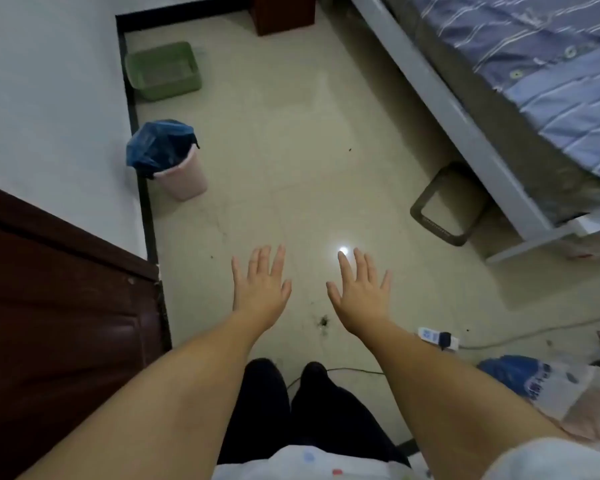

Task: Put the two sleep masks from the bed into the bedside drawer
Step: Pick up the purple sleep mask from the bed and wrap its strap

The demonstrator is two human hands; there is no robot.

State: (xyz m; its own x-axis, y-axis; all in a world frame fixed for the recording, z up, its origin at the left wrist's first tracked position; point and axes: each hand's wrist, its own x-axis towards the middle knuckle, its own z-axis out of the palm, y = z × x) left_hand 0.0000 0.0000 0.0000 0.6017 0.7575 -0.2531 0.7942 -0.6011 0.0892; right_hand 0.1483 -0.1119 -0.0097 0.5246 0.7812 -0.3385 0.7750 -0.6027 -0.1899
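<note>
My left hand (260, 289) and my right hand (361, 292) are stretched out side by side over the tiled floor, palms down, fingers spread, holding nothing. The bed (534, 81) with its blue striped sheet and grey frame runs along the upper right. No sleep mask shows on the visible part of the bed. A reddish-brown piece of furniture (284, 13) stands at the top edge beside the bed; no drawer can be made out on it.
A dark wooden door (59, 306) stands at the left. By the wall sit a pink bin with a blue bag (174, 161) and a green basket (163, 69). A dark bin (444, 206) rests by the bed frame. A power strip (437, 339) and bags (534, 386) lie at right.
</note>
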